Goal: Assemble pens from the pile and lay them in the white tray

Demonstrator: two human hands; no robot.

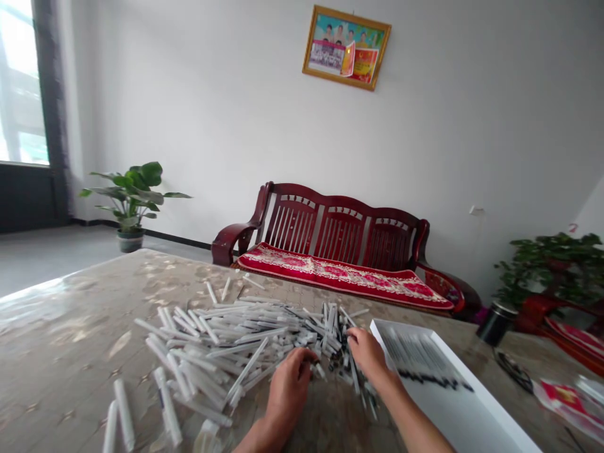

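A large heap of whitish plastic pen barrels (202,365) covers the middle of the table. Small black pen parts (337,362) and thin dark sticks are mixed in at its right end. My left hand (289,385) is at the near edge of the heap, fingers curled and thumb pressed to them; what they hold is too small to tell. To its right, my right hand (369,356) reaches over the black parts with bent fingers closed together at a dark piece that I cannot make out. Beside it, a shallow white box (453,415) holds a row of clear pens (418,352) with black ends.
The table (61,352) has a patterned, glossy cover. A black cylinder (496,322), a cable (514,371) and a red-and-white packet (569,402) are on the right. Beyond the table are a red wooden bench (340,233) and a potted plant (132,195).
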